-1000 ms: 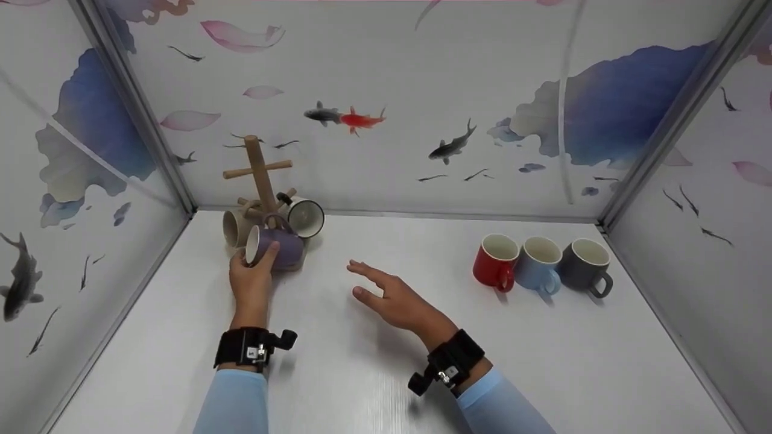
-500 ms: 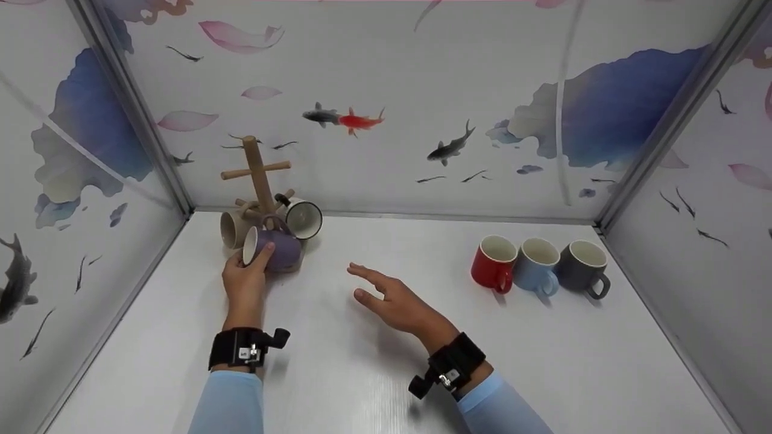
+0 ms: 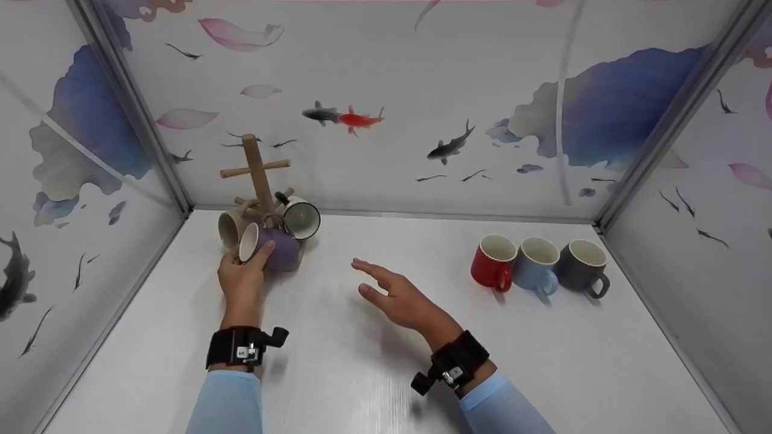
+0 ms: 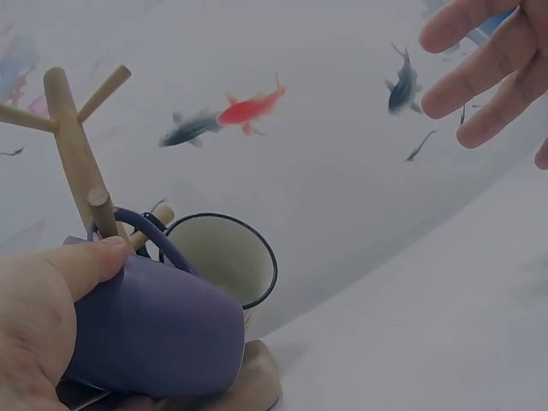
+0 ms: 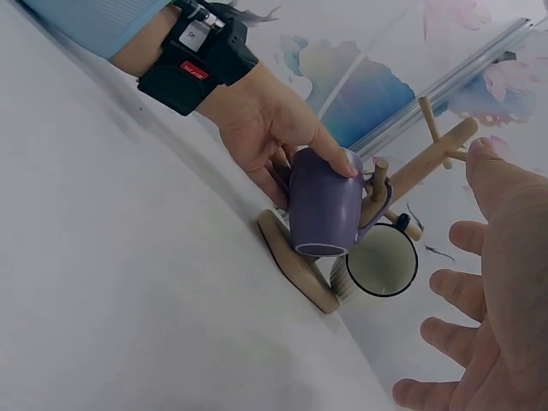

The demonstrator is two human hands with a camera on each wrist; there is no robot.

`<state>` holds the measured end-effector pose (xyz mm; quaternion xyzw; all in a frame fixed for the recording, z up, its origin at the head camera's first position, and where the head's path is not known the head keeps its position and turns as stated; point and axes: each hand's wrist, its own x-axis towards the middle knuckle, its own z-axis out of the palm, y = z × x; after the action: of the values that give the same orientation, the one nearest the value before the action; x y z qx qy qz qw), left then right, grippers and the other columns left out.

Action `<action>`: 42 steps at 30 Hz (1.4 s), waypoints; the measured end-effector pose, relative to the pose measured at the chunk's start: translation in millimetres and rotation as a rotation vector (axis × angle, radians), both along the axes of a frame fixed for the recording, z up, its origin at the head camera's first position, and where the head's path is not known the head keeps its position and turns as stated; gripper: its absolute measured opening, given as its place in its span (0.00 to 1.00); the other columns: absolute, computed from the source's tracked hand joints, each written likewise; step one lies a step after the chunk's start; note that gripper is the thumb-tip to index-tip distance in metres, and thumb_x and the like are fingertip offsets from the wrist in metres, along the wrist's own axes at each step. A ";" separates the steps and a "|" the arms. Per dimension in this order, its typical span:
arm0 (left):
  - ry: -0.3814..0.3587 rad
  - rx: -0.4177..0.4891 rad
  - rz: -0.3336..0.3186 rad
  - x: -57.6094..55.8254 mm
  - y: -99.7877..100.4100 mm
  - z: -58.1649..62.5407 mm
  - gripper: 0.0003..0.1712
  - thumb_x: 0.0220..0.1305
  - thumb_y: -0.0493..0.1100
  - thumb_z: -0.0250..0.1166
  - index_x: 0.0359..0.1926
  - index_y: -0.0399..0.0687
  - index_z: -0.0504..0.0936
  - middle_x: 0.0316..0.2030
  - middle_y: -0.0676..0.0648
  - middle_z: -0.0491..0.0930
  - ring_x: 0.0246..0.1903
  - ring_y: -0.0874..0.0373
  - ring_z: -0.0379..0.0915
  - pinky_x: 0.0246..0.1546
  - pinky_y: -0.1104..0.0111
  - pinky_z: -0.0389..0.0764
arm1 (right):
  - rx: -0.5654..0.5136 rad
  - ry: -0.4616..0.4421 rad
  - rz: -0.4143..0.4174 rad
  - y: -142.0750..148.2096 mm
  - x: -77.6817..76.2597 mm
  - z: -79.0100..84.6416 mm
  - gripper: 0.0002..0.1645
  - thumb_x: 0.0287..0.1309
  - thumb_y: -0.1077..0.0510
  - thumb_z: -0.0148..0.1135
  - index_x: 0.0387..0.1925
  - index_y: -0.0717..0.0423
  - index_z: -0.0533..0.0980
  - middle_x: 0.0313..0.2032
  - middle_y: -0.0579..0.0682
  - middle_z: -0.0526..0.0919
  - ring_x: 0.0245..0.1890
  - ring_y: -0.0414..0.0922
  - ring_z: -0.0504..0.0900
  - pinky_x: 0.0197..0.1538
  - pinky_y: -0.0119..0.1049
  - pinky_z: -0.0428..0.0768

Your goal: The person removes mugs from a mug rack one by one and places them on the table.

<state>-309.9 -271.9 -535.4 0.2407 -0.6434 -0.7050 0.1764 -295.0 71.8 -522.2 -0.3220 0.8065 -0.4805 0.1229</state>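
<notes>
My left hand (image 3: 242, 280) grips a purple mug (image 3: 282, 248) near its rim, thumb along the side. The mug lies on its side in front of the wooden mug tree (image 3: 258, 175), mouth facing left. In the left wrist view, the mug's handle (image 4: 158, 235) loops around the end of a lower peg (image 4: 100, 205). A beige mug (image 3: 230, 229) and a white mug with a black rim (image 3: 303, 219) hang on other lower pegs. My right hand (image 3: 398, 298) hovers above the table, fingers spread, holding nothing.
On the right of the white table (image 3: 362, 374) stand a red mug (image 3: 493, 262), a light blue mug (image 3: 535, 265) and a dark grey mug (image 3: 582, 265) in a row. Patterned panels enclose the back and sides. The tree's upper pegs (image 3: 277, 164) carry no mugs.
My left hand and the purple mug have shifted slightly to the left, and the mug tilts a little more. The right hand has barely moved.
</notes>
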 end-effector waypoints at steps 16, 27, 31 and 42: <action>0.092 -0.055 0.183 3.4 13.0 11.7 0.54 0.61 0.54 0.88 0.77 0.41 0.67 0.70 0.40 0.72 0.71 0.50 0.74 0.72 0.59 0.80 | -0.018 0.005 -0.017 7.5 -2.1 4.0 0.39 0.86 0.31 0.56 0.89 0.33 0.65 0.89 0.41 0.64 0.91 0.51 0.61 0.90 0.59 0.63; 0.290 -0.095 0.302 12.8 21.8 23.4 0.52 0.61 0.46 0.87 0.78 0.43 0.66 0.73 0.42 0.73 0.73 0.55 0.73 0.77 0.58 0.77 | -0.068 0.040 -0.043 21.2 -9.7 10.5 0.41 0.86 0.32 0.57 0.89 0.41 0.66 0.88 0.47 0.67 0.90 0.52 0.62 0.89 0.62 0.63; 0.384 -0.148 0.345 18.9 32.3 32.9 0.51 0.59 0.44 0.87 0.76 0.41 0.68 0.69 0.45 0.74 0.69 0.58 0.73 0.72 0.58 0.78 | -0.094 0.039 -0.066 31.4 -8.8 17.1 0.39 0.87 0.34 0.57 0.88 0.43 0.67 0.88 0.50 0.68 0.90 0.55 0.63 0.88 0.63 0.65; 0.435 -0.310 0.063 22.7 80.8 60.8 0.54 0.56 0.41 0.90 0.78 0.41 0.69 0.73 0.40 0.73 0.73 0.52 0.72 0.79 0.48 0.76 | -0.127 0.042 -0.144 61.8 -8.3 31.7 0.36 0.89 0.39 0.55 0.87 0.48 0.69 0.86 0.54 0.70 0.89 0.59 0.64 0.87 0.66 0.67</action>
<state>-287.2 -191.0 -474.6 0.0733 -0.6828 -0.6275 0.3670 -303.4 133.6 -490.5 -0.2802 0.7977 -0.5315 0.0504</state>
